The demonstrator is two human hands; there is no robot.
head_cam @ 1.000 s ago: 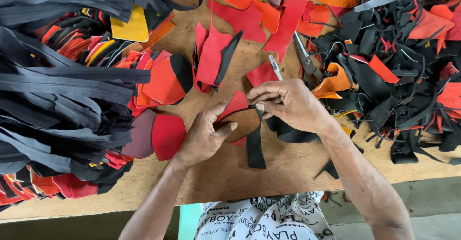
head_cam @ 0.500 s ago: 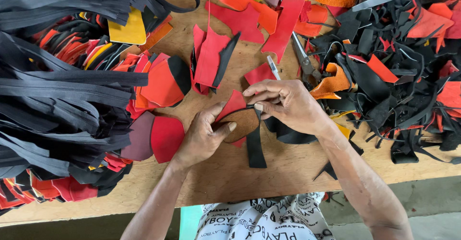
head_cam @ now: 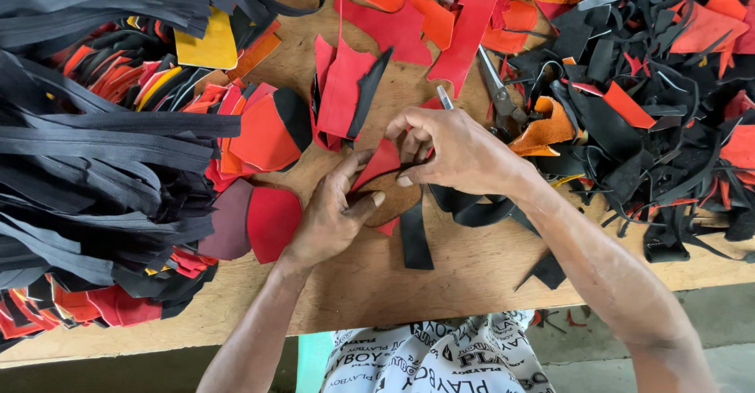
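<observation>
On the wooden tabletop (head_cam: 440, 283), the left hand (head_cam: 330, 216) pins a thin, floppy red leather piece (head_cam: 377, 163) under a stiff brown oval template (head_cam: 397, 199), beside which the right hand (head_cam: 460, 153) pinches apparently a silver pen (head_cam: 444, 96).

– What sort of place is this?
– A leather-cutting workshop: bare wooden workbench (head_cam: 472, 275), black straps (head_cam: 94, 141) heaped left, red and orange leather offcuts (head_cam: 409, 23) far (metal shears (head_cam: 499, 90) too).
</observation>
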